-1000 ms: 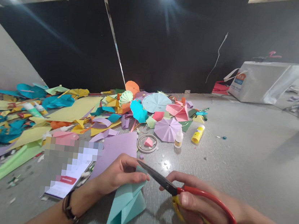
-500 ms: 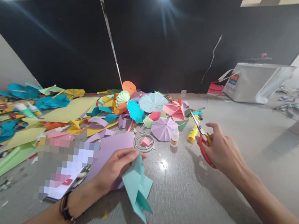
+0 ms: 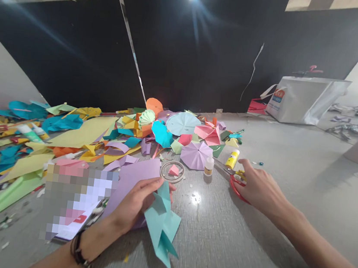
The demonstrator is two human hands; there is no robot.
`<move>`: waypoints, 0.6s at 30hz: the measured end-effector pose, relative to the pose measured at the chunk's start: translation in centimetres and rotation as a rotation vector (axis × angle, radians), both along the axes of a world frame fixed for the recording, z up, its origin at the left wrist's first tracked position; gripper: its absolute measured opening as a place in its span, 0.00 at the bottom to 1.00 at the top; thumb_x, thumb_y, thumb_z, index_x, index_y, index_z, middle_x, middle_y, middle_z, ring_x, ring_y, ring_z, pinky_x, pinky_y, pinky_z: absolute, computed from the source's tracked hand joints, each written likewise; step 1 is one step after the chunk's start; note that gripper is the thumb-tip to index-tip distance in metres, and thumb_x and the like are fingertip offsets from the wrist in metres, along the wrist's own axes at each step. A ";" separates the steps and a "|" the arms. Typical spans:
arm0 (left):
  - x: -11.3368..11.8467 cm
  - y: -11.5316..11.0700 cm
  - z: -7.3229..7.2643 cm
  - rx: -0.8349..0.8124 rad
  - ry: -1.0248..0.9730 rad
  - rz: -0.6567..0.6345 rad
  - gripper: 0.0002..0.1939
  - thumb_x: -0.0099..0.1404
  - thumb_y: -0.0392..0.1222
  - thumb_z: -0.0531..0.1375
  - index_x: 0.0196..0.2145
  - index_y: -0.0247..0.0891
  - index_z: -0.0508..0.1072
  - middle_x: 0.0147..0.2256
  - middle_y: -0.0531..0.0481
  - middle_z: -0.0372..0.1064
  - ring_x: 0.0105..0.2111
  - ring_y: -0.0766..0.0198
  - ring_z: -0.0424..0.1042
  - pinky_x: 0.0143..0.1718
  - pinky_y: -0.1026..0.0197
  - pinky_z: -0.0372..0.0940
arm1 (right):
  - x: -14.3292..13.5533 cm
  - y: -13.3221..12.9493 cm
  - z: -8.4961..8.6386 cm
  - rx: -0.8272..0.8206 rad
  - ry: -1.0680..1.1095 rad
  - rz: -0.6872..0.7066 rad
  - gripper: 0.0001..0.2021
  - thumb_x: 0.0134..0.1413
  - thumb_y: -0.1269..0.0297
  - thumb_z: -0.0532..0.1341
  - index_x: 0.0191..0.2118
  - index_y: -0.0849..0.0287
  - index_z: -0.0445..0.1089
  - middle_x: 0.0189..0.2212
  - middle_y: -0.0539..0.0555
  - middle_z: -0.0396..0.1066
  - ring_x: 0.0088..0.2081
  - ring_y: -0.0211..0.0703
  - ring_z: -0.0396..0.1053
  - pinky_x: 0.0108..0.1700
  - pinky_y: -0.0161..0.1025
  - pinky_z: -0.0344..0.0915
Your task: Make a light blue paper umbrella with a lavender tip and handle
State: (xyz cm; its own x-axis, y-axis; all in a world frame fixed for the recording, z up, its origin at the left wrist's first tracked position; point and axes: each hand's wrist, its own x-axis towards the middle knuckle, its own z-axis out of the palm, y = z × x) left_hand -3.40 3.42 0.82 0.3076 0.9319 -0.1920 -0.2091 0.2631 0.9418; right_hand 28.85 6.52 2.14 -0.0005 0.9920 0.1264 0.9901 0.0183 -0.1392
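Head view: left grip [image 3: 137,198] pinches pointed, creased teal paper [image 3: 162,221]; right grip [image 3: 262,187] clasps red-and-yellow-handled metal scissors [image 3: 231,172].

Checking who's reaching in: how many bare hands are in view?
2: the left hand holding folded teal paper, and the right hand on red-and-yellow-handled metal scissors. No others show.

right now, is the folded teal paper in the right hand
No, the left hand holds the folded teal paper, while the right hand is at the handles of the scissors.
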 end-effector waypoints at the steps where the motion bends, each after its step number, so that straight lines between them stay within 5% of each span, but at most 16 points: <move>1: 0.0 0.0 0.0 0.000 0.000 -0.005 0.23 0.64 0.58 0.67 0.39 0.31 0.80 0.30 0.45 0.75 0.25 0.61 0.73 0.27 0.62 0.68 | -0.1 -0.1 -0.1 -0.003 0.003 0.015 0.23 0.61 0.59 0.57 0.59 0.64 0.63 0.35 0.62 0.79 0.33 0.55 0.74 0.27 0.39 0.51; 9: -0.2 0.0 0.1 0.033 0.072 -0.006 0.23 0.66 0.59 0.65 0.39 0.31 0.80 0.30 0.45 0.75 0.25 0.61 0.73 0.27 0.62 0.67 | -0.3 -0.5 0.1 0.111 0.076 -0.006 0.19 0.58 0.57 0.59 0.52 0.59 0.69 0.41 0.63 0.80 0.35 0.58 0.76 0.27 0.38 0.48; 14: -0.1 0.0 0.2 0.038 0.077 -0.012 0.23 0.65 0.59 0.66 0.39 0.32 0.80 0.29 0.46 0.75 0.25 0.61 0.73 0.26 0.62 0.68 | -0.9 -1.0 0.6 0.235 0.280 0.107 0.16 0.63 0.62 0.55 0.54 0.55 0.69 0.42 0.58 0.82 0.37 0.55 0.78 0.35 0.45 0.62; 18: 0.0 -0.1 0.2 0.022 0.044 -0.027 0.22 0.65 0.58 0.66 0.39 0.31 0.80 0.29 0.45 0.75 0.25 0.61 0.73 0.25 0.62 0.68 | -1.8 -2.2 1.5 0.235 0.552 0.274 0.16 0.65 0.54 0.60 0.54 0.54 0.68 0.39 0.55 0.82 0.41 0.50 0.80 0.47 0.46 0.72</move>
State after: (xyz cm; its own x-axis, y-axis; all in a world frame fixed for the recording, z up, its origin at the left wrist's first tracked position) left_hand -3.45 3.37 1.03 0.3245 0.9275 -0.1856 -0.1606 0.2474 0.9555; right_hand 27.05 4.33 3.67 -0.1218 0.9110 0.3940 0.7297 0.3513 -0.5867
